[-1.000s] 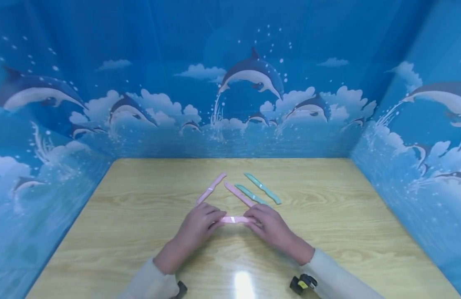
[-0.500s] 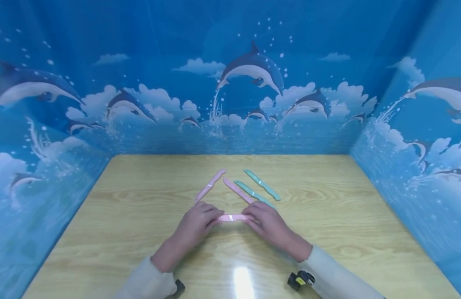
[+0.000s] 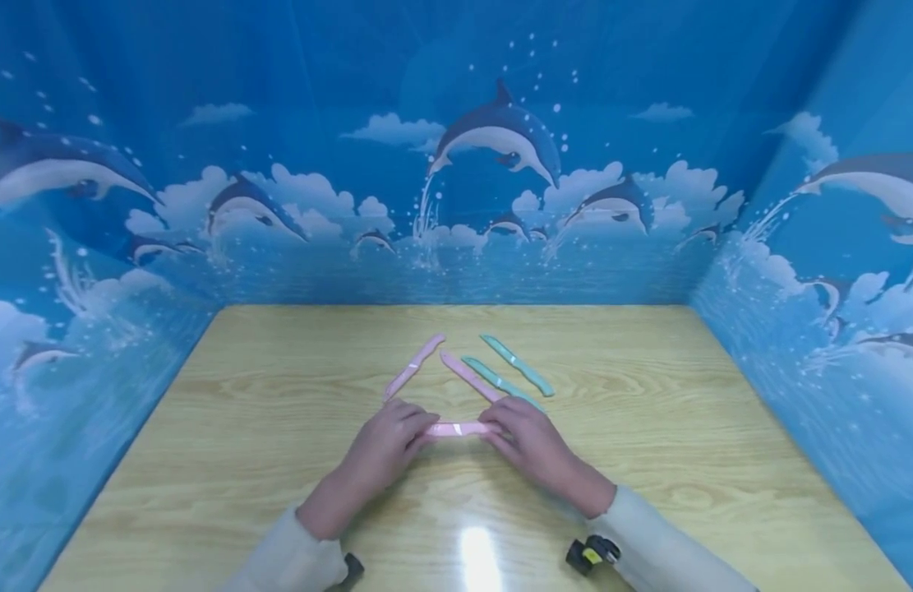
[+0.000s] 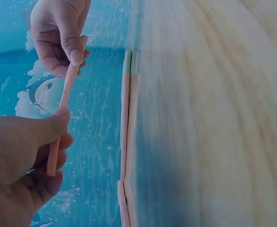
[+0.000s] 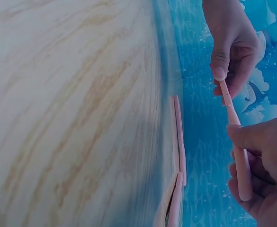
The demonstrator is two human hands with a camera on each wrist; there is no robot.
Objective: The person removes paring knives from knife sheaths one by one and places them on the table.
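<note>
In the head view a slim pink knife-shaped piece (image 3: 458, 429) with a white band lies level between the two hands. My left hand (image 3: 388, 440) pinches its left end and my right hand (image 3: 526, 437) its right end. Both wrist views show thumbs and curled fingers on it, held above the table. Beyond the left hand lies a second pink piece (image 3: 414, 367), slanted. A third pink piece (image 3: 467, 375) slants toward the right hand, which hides its near end. Beside it lie two teal pieces (image 3: 499, 381) of similar shape, roughly parallel to each other.
The wood-grain table (image 3: 278, 362) spreads around the hands. A blue dolphin-printed curtain (image 3: 338, 271) stands along its back and both sides. A bright light reflection (image 3: 480, 559) shows near the front.
Both hands keep their hold on the pink piece, with almost no movement. The whole head view has shifted slightly upward, and more of the nearer teal piece shows beside the right hand.
</note>
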